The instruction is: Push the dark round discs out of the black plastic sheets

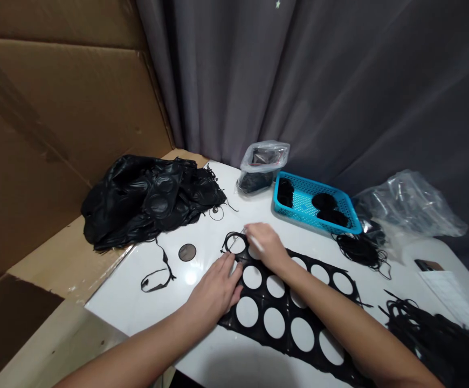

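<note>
A black sheet with rows of round holes [262, 295] lies on the white table, the tabletop showing through the holes. My left hand [214, 288] rests on its left edge, fingers stretched out and pressing down. My right hand [267, 245] is closed around a slim white pen-like tool [257, 244] at the sheet's far left corner. A thin tip seems to reach toward the corner hole, where a loose black ring-shaped strip [227, 237] curls; the exact kind of tool is too small to make out. My right forearm covers part of the sheet.
Left of the sheet lie a dark disc [187, 252] and a black strip loop [153, 290]. Behind are a black heap [153, 199], a clear bag [259, 175] and a blue basket [305, 215] holding black bundles. Black strips [432, 334] pile up at right, near a phone [428, 265].
</note>
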### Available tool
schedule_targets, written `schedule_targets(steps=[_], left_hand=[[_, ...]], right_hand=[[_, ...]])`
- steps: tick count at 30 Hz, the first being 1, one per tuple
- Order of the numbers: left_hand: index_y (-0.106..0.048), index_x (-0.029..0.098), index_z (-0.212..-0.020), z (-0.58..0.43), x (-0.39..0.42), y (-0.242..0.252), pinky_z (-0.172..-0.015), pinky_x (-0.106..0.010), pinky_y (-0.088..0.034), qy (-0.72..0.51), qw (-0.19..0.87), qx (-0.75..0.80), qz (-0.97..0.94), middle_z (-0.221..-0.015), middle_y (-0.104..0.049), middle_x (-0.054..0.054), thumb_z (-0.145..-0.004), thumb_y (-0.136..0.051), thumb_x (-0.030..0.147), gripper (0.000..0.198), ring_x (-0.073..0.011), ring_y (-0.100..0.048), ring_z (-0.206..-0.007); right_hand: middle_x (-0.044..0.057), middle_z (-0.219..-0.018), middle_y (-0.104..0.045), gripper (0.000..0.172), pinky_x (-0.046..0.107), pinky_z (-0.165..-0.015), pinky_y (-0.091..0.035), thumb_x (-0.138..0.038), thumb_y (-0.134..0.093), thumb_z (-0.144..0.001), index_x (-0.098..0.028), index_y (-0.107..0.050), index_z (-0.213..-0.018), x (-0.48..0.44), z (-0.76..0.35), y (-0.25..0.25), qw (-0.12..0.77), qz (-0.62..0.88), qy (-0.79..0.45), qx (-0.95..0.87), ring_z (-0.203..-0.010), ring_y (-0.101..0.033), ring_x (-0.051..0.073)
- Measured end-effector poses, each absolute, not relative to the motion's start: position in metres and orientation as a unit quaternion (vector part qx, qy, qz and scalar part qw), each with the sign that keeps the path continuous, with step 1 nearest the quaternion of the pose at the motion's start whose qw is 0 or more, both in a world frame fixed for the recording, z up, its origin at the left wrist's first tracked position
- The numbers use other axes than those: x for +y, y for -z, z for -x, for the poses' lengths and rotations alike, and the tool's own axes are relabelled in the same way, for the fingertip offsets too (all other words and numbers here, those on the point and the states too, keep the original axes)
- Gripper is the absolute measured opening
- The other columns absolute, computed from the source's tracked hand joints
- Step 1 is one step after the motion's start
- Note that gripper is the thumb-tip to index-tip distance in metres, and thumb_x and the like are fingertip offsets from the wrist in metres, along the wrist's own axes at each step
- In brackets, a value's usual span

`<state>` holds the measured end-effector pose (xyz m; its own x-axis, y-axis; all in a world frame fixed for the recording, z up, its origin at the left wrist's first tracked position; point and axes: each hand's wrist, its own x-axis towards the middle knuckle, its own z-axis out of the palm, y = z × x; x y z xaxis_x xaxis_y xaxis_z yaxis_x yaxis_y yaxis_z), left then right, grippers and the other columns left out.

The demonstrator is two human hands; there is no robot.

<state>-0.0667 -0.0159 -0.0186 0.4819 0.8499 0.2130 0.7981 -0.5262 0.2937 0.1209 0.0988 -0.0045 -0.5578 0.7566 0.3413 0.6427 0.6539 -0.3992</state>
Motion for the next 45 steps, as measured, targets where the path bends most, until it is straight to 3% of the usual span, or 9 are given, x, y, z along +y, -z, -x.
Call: schedule_targets(steps=[5,12,16,22,30,33,36,41,45], left_hand=[[-0.052,0.012,-0.13,0.066,-0.016,0.013,-0.102,-0.048,-0.048,-0.142,0.039,0.483,-0.863,-0.134,-0.054,-0.022,-0.089,-0.06,0.025,0.043,-0.0363,-0.054,-0.125],[-0.053,0.011,-0.128,0.062,-0.01,0.009,-0.107,-0.047,-0.044,-0.145,0.024,0.433,-0.889,-0.137,-0.056,-0.019,-0.094,-0.06,0.031,0.04,-0.0343,-0.05,-0.132],[-0.051,0.013,-0.132,0.06,-0.008,0.012,-0.11,-0.045,-0.041,-0.163,0.033,0.397,-0.903,-0.14,-0.056,-0.016,-0.098,-0.055,0.037,0.042,-0.0308,-0.047,-0.136],[-0.052,0.013,-0.134,0.058,-0.01,0.013,-0.111,-0.047,-0.039,-0.148,0.015,0.397,-0.906,-0.142,-0.055,-0.013,-0.096,-0.058,0.036,0.045,-0.0341,-0.046,-0.136],[-0.05,0.015,-0.136,0.059,-0.009,0.019,-0.113,-0.046,-0.035,-0.157,0.014,0.385,-0.909,-0.142,-0.056,-0.013,-0.099,-0.052,0.035,0.042,-0.0307,-0.042,-0.14],[-0.049,0.014,-0.137,0.059,-0.008,0.022,-0.115,-0.045,-0.034,-0.16,0.016,0.378,-0.912,-0.143,-0.055,-0.014,-0.098,-0.053,0.035,0.044,-0.0302,-0.042,-0.14],[-0.05,0.012,-0.138,0.058,-0.007,0.022,-0.115,-0.047,-0.033,-0.144,0.015,0.378,-0.914,-0.142,-0.055,-0.014,-0.096,-0.055,0.034,0.047,-0.0328,-0.042,-0.14],[-0.051,0.014,-0.137,0.063,-0.009,0.022,-0.116,-0.047,-0.032,-0.133,0.019,0.387,-0.912,-0.145,-0.053,-0.01,-0.097,-0.055,0.035,0.045,-0.0332,-0.041,-0.14],[-0.052,0.016,-0.134,0.064,-0.006,0.014,-0.113,-0.05,-0.034,-0.119,0.023,0.391,-0.912,-0.144,-0.054,-0.01,-0.096,-0.057,0.036,0.044,-0.0337,-0.044,-0.138]], right_hand=[[0.01,-0.096,-0.068,0.019,0.037,-0.081,-0.045,-0.027,-0.044,-0.097,-0.021,-0.06,-0.089,0.126,-0.156,-0.009,0.377,0.507,-0.109,-0.768,-0.091,-0.062,0.027],[0.003,-0.092,-0.073,0.013,0.032,-0.079,-0.048,-0.028,-0.055,-0.091,-0.022,-0.063,-0.084,0.076,-0.157,-0.008,0.286,0.472,-0.385,-0.74,-0.087,-0.066,0.021],[0.003,-0.095,-0.073,0.01,0.033,-0.083,-0.048,-0.027,-0.057,-0.09,-0.022,-0.065,-0.085,0.061,-0.153,-0.004,0.274,0.464,-0.431,-0.724,-0.089,-0.066,0.021],[0.002,-0.094,-0.073,0.009,0.033,-0.084,-0.049,-0.025,-0.058,-0.089,-0.022,-0.063,-0.082,0.061,-0.153,0.002,0.282,0.451,-0.439,-0.724,-0.088,-0.066,0.019],[0.003,-0.092,-0.068,0.015,0.033,-0.084,-0.049,-0.019,-0.056,-0.092,-0.021,-0.057,-0.077,0.057,-0.151,0.003,0.3,0.419,-0.348,-0.783,-0.089,-0.064,0.019],[0.008,-0.1,-0.069,0.01,0.037,-0.086,-0.047,-0.016,-0.051,-0.095,-0.02,-0.06,-0.093,0.048,-0.149,0.011,0.288,0.376,-0.235,-0.849,-0.097,-0.061,0.022],[0.013,-0.107,-0.069,0.018,0.042,-0.087,-0.044,-0.014,-0.047,-0.095,-0.018,-0.06,-0.107,0.048,-0.149,0.017,0.233,0.336,-0.109,-0.906,-0.1,-0.059,0.027],[0.012,-0.09,-0.068,0.02,0.042,-0.081,-0.044,-0.016,-0.041,-0.095,-0.019,-0.06,-0.094,0.083,-0.178,0.005,0.296,0.476,-0.002,-0.828,-0.088,-0.06,0.028],[0.009,-0.087,-0.067,0.019,0.038,-0.075,-0.046,-0.025,-0.042,-0.096,-0.021,-0.058,-0.088,0.098,-0.221,-0.01,0.342,0.552,-0.009,-0.761,-0.083,-0.061,0.027]])
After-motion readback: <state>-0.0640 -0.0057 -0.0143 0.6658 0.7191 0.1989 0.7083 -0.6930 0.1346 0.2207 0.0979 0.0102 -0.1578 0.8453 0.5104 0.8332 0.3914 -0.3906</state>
